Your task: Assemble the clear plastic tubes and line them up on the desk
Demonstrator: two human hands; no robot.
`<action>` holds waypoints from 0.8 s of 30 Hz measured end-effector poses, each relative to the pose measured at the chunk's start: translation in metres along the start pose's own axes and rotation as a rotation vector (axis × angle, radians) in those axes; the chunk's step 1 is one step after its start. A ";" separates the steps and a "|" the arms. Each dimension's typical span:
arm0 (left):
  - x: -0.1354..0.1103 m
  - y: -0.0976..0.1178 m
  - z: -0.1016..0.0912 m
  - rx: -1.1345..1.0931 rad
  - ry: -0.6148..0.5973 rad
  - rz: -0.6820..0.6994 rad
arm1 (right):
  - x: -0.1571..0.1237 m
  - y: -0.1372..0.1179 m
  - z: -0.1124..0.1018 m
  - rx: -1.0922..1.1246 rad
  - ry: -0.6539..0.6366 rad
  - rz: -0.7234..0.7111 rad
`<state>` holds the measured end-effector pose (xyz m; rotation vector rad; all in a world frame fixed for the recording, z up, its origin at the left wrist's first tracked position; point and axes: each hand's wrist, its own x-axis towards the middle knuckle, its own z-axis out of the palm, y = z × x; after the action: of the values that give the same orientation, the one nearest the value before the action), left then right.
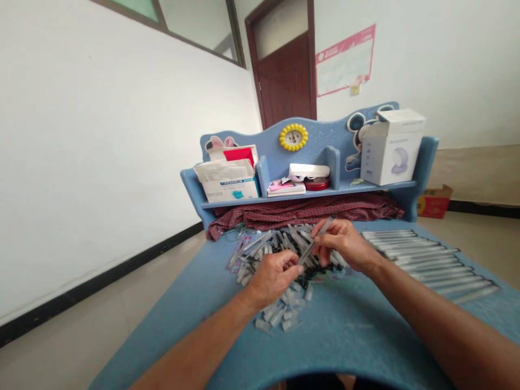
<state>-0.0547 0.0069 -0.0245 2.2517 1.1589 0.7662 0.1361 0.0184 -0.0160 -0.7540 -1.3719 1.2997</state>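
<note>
A slim translucent pen (311, 247) with a dark tip at its upper end slants between my two hands. My left hand (276, 275) pinches its lower end, while my right hand (340, 242) has fingers closed around the upper part. Beneath and behind the hands lies a heap of clear pen barrels (260, 244), mixed with small black parts. Short frosted pen caps (280, 314) are scattered nearer to me, below my left hand. To the right of my right hand, several pens (434, 262) lie side by side in a row.
The blue desk (345, 336) carries a raised shelf at the back. On it stand a mask box (229, 181), booklets (286, 188), a red round tin (317, 184) and a white carton (392, 149). A folded checkered cloth (304, 212) lies under the shelf.
</note>
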 end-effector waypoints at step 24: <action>-0.010 0.007 -0.003 0.087 0.069 0.095 | -0.003 0.011 0.008 0.122 -0.051 -0.004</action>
<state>-0.0573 -0.0050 -0.0202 2.3842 1.1441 0.8517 0.1272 0.0155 -0.0257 -0.6388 -1.3208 1.3939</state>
